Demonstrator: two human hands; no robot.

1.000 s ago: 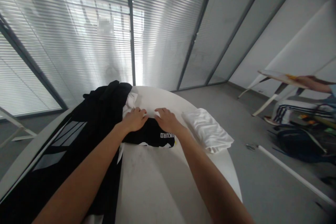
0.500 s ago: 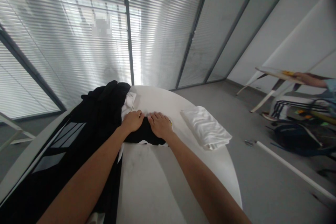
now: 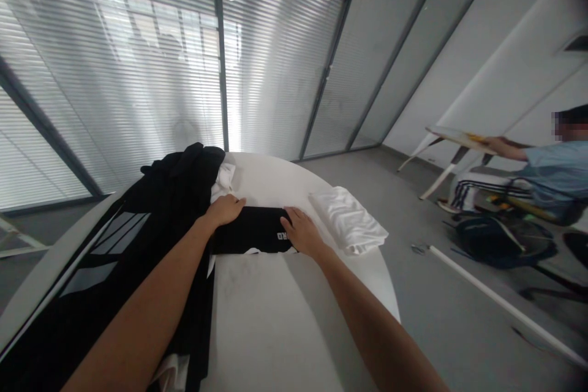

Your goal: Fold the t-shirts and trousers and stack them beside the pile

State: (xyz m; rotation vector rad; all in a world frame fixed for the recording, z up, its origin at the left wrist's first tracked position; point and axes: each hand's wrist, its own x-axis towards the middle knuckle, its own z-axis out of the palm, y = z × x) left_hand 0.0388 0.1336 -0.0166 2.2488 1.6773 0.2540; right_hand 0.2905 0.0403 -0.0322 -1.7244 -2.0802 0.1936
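A folded black garment (image 3: 252,230) with white lettering near its right end lies flat on the round white table (image 3: 261,318). At its upper left corner, my left hand (image 3: 225,211) rests palm down, with fingers pointing right. My right hand (image 3: 302,231) lies on the garment's right end, fingers stretched out beside the lettering. Left of my left hand is a heap of black clothing (image 3: 179,190) with grey panels, spread down the table's left side. A bit of white cloth (image 3: 225,177) pokes out by the heap.
A folded white garment (image 3: 350,220) lies at the table's right edge. On the floor to the right are a white pole (image 3: 496,300) and a dark backpack (image 3: 500,239). Farther right, a seated person (image 3: 555,165) reaches onto another table (image 3: 452,133). Glass partitions with blinds stand ahead.
My hands have moved apart, the right one sliding to the garment's right end, and the lettering shows now. The view has turned slightly right, revealing more of the seated person.
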